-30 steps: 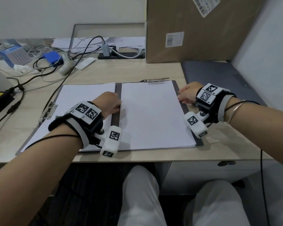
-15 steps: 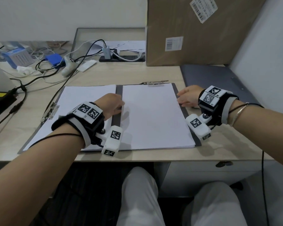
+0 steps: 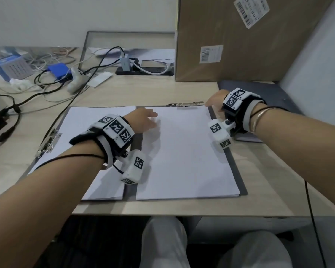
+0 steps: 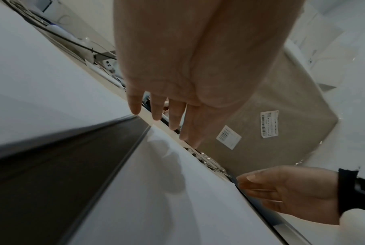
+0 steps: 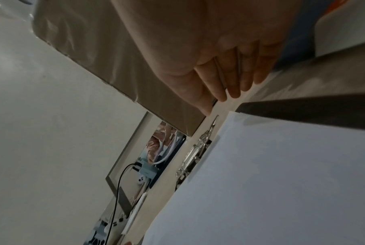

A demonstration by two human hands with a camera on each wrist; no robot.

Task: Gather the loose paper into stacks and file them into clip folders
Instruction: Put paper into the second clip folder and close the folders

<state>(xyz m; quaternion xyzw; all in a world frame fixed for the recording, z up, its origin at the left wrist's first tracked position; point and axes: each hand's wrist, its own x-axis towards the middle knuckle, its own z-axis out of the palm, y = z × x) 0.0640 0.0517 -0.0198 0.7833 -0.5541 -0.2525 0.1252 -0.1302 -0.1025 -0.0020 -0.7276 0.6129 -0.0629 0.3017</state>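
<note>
While hands (image 3: pixel 145 120) hover, paper stack (image 3: pixel 184 151), clip folder (image 3: pixel 132 187)

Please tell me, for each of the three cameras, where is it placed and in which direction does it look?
Head: on the head, looking down at the open clip folder; both forearms show.
Left wrist: under the left hand, facing along straight fingers.
Right wrist: under the right hand, facing the metal clip.
Shared: the cardboard box, in all views.
</note>
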